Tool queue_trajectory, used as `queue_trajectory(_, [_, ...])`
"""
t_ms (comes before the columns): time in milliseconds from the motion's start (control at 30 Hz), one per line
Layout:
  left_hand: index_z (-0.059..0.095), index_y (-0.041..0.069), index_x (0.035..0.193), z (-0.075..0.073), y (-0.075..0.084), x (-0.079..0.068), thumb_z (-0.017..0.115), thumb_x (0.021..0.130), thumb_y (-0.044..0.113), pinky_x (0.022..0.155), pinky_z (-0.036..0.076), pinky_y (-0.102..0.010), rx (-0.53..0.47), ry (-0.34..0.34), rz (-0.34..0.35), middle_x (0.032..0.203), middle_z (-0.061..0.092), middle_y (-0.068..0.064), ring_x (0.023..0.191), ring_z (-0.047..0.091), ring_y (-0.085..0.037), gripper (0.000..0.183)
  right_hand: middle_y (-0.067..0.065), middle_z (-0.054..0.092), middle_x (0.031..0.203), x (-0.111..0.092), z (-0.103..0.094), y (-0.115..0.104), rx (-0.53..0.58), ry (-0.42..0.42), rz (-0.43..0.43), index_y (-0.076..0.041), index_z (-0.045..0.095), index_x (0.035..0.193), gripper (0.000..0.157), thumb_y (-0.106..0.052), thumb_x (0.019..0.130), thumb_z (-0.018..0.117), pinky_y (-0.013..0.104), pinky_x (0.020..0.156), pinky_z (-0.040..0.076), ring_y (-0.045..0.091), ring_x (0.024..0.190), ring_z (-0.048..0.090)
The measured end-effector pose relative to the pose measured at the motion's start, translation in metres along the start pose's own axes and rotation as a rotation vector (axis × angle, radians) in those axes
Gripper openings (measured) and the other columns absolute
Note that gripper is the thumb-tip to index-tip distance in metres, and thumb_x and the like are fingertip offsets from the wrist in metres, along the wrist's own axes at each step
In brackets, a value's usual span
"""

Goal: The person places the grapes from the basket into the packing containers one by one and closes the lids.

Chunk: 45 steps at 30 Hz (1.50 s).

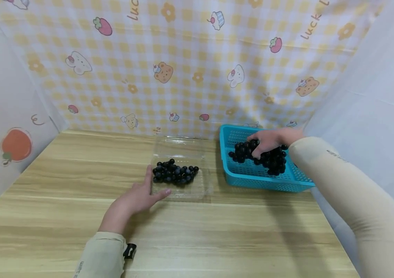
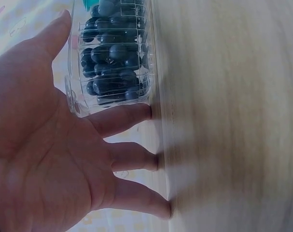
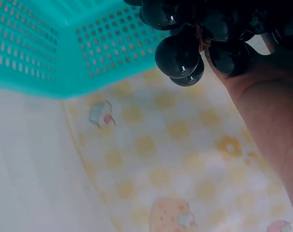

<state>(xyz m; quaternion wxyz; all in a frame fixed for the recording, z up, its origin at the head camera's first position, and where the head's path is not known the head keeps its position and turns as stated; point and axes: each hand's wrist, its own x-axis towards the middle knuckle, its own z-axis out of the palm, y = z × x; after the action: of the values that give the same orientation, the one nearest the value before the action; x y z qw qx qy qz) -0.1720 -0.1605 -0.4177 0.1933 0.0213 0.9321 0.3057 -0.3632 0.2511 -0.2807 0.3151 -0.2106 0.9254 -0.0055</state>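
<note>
My right hand (image 1: 267,140) reaches into a blue perforated basket (image 1: 262,183) and grips a bunch of black grapes (image 1: 243,151), thumb on the near side. The right wrist view shows shiny round grapes (image 3: 177,57) and a bit of brown stem beside the hand; most of the fingers are hidden there. An opened clear plastic clamshell box (image 1: 191,192) holds another bunch of dark grapes (image 1: 175,172). Around its near left corner my left hand (image 1: 137,197) spreads its thumb and fingers. In the left wrist view, the fingertips (image 2: 145,112) rest on the table close to the box wall.
The clamshell's transparent lid (image 1: 179,146) stands tilted back behind its tray. A wooden table (image 1: 197,239) carries everything. Behind it hangs a checked cloth (image 1: 197,50), and a white sheet (image 1: 374,116) closes off the right side, near the basket.
</note>
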Motion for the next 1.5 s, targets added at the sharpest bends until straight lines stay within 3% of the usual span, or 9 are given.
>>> queue_trajectory(133, [-0.029,0.010,0.164,-0.001,0.001,-0.001,0.045,0.094,0.087,0.113,0.033,-0.083,0.004,-0.005,-0.003,0.160,0.026,-0.048,0.143,0.030,-0.074,0.128,0.028,0.022,0.175,-0.011,-0.011,-0.008,-0.021,0.025,0.007,-0.007,0.030,0.168,0.096,-0.025,0.085,0.075,0.056,0.111,0.046,0.044,0.152,0.037])
queue_trajectory(267, [-0.029,0.009,0.165,-0.001,0.000,-0.001,0.044,0.093,0.089,0.113,0.033,-0.083,0.005,-0.008,-0.004,0.159,0.026,-0.049,0.143,0.029,-0.074,0.130,0.028,0.021,0.175,-0.020,-0.019,-0.015,-0.001,0.032,0.010,-0.007,0.029,0.168,0.098,-0.024,0.084,0.076,0.056,0.112,0.045,0.043,0.152,0.036])
queue_trajectory(500, [-0.029,0.009,0.164,-0.001,-0.001,0.000,0.043,0.092,0.090,0.113,0.035,-0.083,0.013,-0.008,0.003,0.159,0.028,-0.049,0.143,0.031,-0.074,0.131,0.026,0.020,0.176,-0.032,-0.031,-0.029,0.005,0.042,-0.010,-0.005,0.031,0.167,0.097,-0.023,0.083,0.076,0.066,0.123,0.038,0.049,0.159,0.027])
queue_trajectory(667, [-0.030,0.009,0.164,-0.001,-0.001,0.000,0.044,0.091,0.091,0.112,0.035,-0.083,0.010,-0.011,0.004,0.159,0.027,-0.049,0.141,0.034,-0.074,0.132,0.026,0.028,0.174,-0.039,-0.039,-0.043,-0.020,0.047,-0.034,-0.005,0.032,0.167,0.097,-0.024,0.083,0.076,0.062,0.123,0.039,0.041,0.151,0.039])
queue_trajectory(867, [-0.033,0.011,0.163,-0.002,0.000,0.000,0.043,0.091,0.090,0.111,0.037,-0.083,0.020,-0.017,0.002,0.159,0.023,-0.051,0.139,0.038,-0.074,0.131,0.020,0.037,0.171,-0.049,-0.048,-0.066,-0.097,0.067,-0.059,-0.008,0.034,0.167,0.092,-0.026,0.086,0.074,0.044,0.102,0.047,0.029,0.124,0.050])
queue_trajectory(1067, [-0.032,0.010,0.163,-0.001,0.000,0.001,0.044,0.093,0.089,0.112,0.037,-0.082,0.031,-0.017,-0.001,0.159,0.025,-0.051,0.140,0.036,-0.074,0.130,0.013,0.040,0.171,-0.053,-0.050,-0.090,-0.134,0.074,-0.096,-0.011,0.035,0.167,0.090,-0.025,0.086,0.072,0.041,0.096,0.045,0.027,0.115,0.053])
queue_trajectory(1167, [-0.031,0.010,0.164,-0.001,0.000,0.002,0.045,0.092,0.089,0.113,0.036,-0.082,0.024,-0.016,-0.003,0.159,0.026,-0.050,0.142,0.033,-0.074,0.131,0.011,0.038,0.173,-0.053,-0.048,-0.103,-0.140,0.063,-0.104,-0.013,0.033,0.168,0.090,-0.026,0.087,0.071,0.042,0.101,0.046,0.027,0.123,0.054])
queue_trajectory(1300, [-0.033,0.012,0.163,0.000,0.000,0.002,0.046,0.091,0.090,0.114,0.035,-0.082,0.016,-0.019,-0.002,0.160,0.025,-0.049,0.142,0.033,-0.073,0.132,0.006,0.033,0.176,-0.054,-0.045,-0.121,-0.154,0.053,-0.118,-0.018,0.029,0.170,0.091,-0.028,0.089,0.072,0.042,0.106,0.045,0.025,0.144,0.046])
queue_trajectory(1500, [-0.036,0.013,0.161,-0.001,-0.001,0.003,0.046,0.092,0.088,0.114,0.034,-0.082,0.025,-0.020,0.000,0.160,0.025,-0.048,0.143,0.032,-0.074,0.131,0.002,0.036,0.174,-0.054,-0.043,-0.150,-0.216,0.057,-0.182,-0.024,0.031,0.169,0.091,-0.030,0.088,0.071,0.044,0.111,0.046,0.025,0.145,0.048])
